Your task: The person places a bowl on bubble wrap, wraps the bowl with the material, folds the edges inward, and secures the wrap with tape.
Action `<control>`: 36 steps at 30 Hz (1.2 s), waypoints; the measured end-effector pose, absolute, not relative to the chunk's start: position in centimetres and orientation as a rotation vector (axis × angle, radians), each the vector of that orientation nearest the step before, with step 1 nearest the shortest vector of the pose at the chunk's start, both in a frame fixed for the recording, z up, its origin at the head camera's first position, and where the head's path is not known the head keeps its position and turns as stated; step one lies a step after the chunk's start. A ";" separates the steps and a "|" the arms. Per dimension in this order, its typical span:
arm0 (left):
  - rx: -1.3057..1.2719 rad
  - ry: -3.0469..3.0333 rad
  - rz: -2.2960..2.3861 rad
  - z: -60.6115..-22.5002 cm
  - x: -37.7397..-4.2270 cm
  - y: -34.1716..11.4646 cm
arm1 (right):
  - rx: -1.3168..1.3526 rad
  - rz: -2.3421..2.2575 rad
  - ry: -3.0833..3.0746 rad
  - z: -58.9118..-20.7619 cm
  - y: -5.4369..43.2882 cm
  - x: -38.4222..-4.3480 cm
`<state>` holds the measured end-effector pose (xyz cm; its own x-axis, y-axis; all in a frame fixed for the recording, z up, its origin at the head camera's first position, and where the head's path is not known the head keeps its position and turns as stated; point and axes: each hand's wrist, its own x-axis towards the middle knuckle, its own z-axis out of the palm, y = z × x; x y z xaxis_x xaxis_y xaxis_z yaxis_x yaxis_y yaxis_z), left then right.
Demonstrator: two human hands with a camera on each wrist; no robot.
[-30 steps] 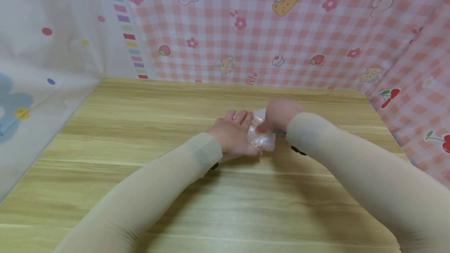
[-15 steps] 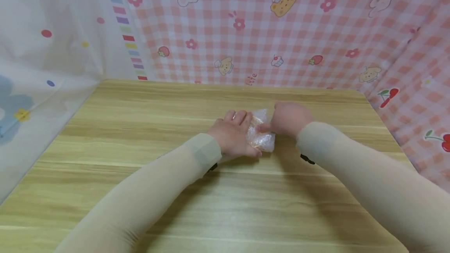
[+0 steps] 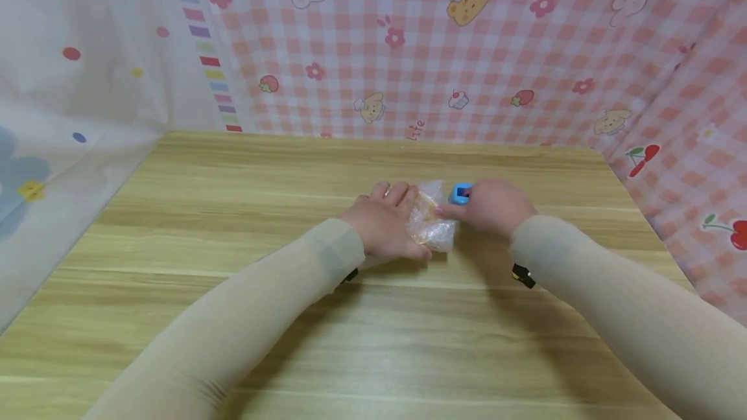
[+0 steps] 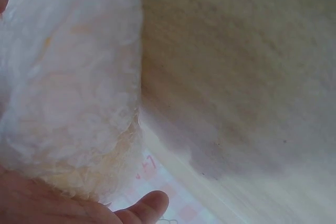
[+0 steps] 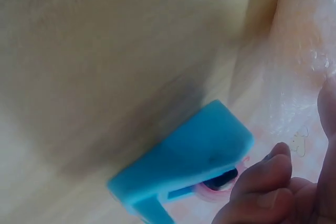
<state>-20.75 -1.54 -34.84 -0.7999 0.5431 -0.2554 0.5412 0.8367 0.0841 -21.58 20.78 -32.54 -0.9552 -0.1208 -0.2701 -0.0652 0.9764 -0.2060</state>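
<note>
On the wooden table lies a bundle in clear bubble wrap (image 3: 434, 236), with something orange-yellow showing faintly inside. My left hand (image 3: 379, 225) holds it from the left, fingers over its far part and thumb along the near edge. The left wrist view shows the wrapped bundle (image 4: 73, 87) between thumb and fingers. At the bundle's right, my right hand (image 3: 498, 206) grips a small blue tape dispenser (image 5: 184, 150) with a pink-rimmed roll. Its thumb reaches left onto the wrap. The right hand hides part of the dispenser in the head view; any strip of tape is too faint to tell.
The wood-grain table (image 3: 373, 342) extends around both arms. A pink checked cloth (image 3: 350, 37) with cartoon prints hangs behind the far edge and along the right. A white dotted cloth (image 3: 105, 31) hangs at the left.
My right hand has moved right and slightly nearer, away from the bundle's middle. The blue tape dispenser now shows beside it. The left hand and bundle stay nearly in place.
</note>
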 end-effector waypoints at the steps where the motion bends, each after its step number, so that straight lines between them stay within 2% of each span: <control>1: 0.827 2.746 0.011 -34.8 -20.7 -1.5 | -0.143 -0.284 2.833 -32.7 21.0 -21.6; 12: 0.841 2.740 0.018 -34.8 -20.9 -1.5 | -0.195 -0.274 2.847 -34.1 22.0 -21.4; 36: 0.860 2.727 0.013 -34.6 -21.0 -1.5 | -0.231 -0.116 2.937 -33.6 21.0 -21.2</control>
